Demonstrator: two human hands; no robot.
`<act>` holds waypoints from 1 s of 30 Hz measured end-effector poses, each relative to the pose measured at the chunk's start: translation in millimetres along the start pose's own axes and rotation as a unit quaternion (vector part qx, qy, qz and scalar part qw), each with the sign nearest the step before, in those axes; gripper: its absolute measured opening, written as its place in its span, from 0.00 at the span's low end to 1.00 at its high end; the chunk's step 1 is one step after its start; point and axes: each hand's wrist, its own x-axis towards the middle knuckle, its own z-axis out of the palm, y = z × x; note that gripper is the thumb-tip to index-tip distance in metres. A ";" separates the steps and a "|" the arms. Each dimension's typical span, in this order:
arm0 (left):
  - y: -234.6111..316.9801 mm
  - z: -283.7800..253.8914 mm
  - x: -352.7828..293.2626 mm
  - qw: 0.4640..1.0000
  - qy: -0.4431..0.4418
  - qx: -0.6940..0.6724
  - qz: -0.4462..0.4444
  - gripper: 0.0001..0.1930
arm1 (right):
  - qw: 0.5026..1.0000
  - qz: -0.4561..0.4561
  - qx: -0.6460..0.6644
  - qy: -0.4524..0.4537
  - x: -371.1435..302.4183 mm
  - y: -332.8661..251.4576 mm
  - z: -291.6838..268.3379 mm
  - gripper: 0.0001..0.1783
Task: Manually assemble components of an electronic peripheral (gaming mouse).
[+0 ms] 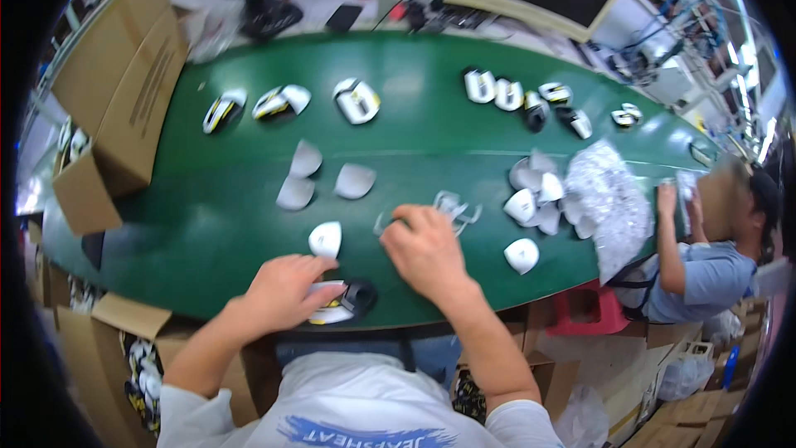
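Note:
My left hand (286, 294) is closed around a rounded white, black and yellow part (338, 309) at the table's near edge; thumb and fingers lie along its left end. Just beyond those fingers stands a white curved shell (325, 239). My right hand (421, 249) reaches to the middle of the table, its fingers curled down over a thin clear plastic piece (379, 224), mostly hidden by them. Right beside that hand lie more clear plastic pieces (454, 209). Three greyish shells (355, 181) rest farther off to the left.
White, black and yellow parts (356, 101) line the far side of the green table (414, 62). Right of my hands are a pile of shells (535, 191) and a crumpled clear bag (609, 203). A cardboard box (137, 108) stands left; a co-worker (705, 261) sits right.

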 end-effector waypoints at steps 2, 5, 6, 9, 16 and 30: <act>9.1 4.7 -10.8 0.997 0.058 0.040 0.033 0.26 | 1.000 -0.024 0.007 0.000 0.0 -9.8 -18.5 0.08; 19.5 5.2 -27.0 0.988 0.099 0.004 0.122 0.33 | 0.992 -0.036 0.113 -0.032 -20.1 -16.6 -35.8 0.07; 17.8 13.3 -29.8 0.987 0.089 0.030 0.132 0.35 | 0.975 -0.030 0.210 -0.068 -31.0 -16.3 -38.3 0.07; 13.5 34.7 -24.6 0.985 0.086 0.032 0.146 0.37 | 0.930 -0.018 0.301 -0.211 -54.2 -21.7 -45.5 0.08; 15.5 60.3 10.2 0.974 0.108 -0.057 0.192 0.38 | 0.952 0.026 0.266 -0.152 -68.7 -21.5 -57.5 0.08; 27.0 77.6 23.9 0.968 0.137 -0.073 0.197 0.39 | 0.988 -0.066 0.133 -0.032 -77.1 -22.9 -50.7 0.21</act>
